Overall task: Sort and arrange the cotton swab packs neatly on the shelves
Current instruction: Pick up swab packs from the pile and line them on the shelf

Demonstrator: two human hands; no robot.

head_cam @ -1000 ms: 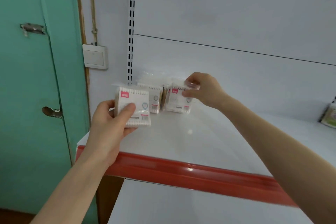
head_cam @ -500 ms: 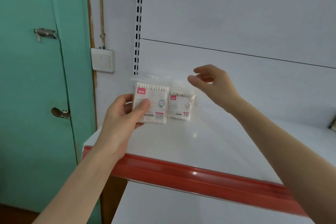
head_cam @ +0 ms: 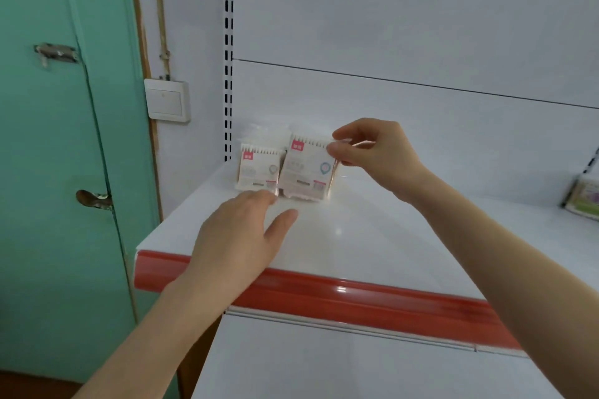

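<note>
Two cotton swab packs stand upright side by side at the back left of the white shelf (head_cam: 372, 230). The left pack (head_cam: 257, 170) is slightly smaller in view; the right pack (head_cam: 306, 172) stands a little nearer. Each is clear plastic with a pink label at its top left. My right hand (head_cam: 369, 149) pinches the top right corner of the right pack. My left hand (head_cam: 246, 230) hovers open just in front of the packs, fingertips near their bases, holding nothing.
A red price strip (head_cam: 324, 295) runs along the shelf's front edge, with another white shelf (head_cam: 324, 366) below. A different packaged item (head_cam: 583, 196) sits at the far right. A green door (head_cam: 55, 139) and a wall switch (head_cam: 167, 104) are to the left.
My left hand set its pack down beside the other and let go. My right hand came back from the air and pinched the top of the right pack.
</note>
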